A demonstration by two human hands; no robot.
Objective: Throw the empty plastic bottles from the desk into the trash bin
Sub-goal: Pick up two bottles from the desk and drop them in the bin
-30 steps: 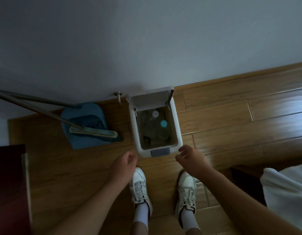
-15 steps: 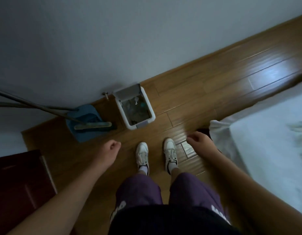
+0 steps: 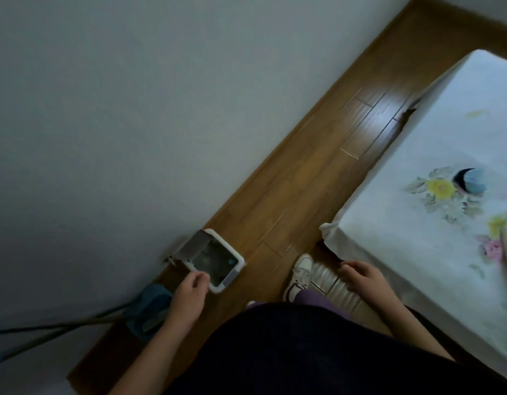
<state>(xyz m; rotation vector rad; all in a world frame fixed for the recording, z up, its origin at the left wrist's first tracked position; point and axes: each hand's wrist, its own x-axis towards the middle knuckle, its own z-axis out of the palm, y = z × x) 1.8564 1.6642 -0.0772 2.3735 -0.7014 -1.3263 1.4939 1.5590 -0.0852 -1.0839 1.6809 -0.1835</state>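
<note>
I am standing on the wooden floor (image 3: 303, 181) with both hands empty. My left hand (image 3: 189, 292) is hovering in front of the trash bin (image 3: 241, 262), fingers loosely curled around nothing. My right hand (image 3: 360, 277) is hanging loosely curled too, beside the flowered bed sheet (image 3: 417, 223). The bin is sitting against the wall with its lid (image 3: 194, 246) up, and the plastic bottles (image 3: 209, 258) are lying dimly inside. A blue dustpan (image 3: 149, 306) is lying nearby.

No text, label, brand or number can be read on anything here.
</note>
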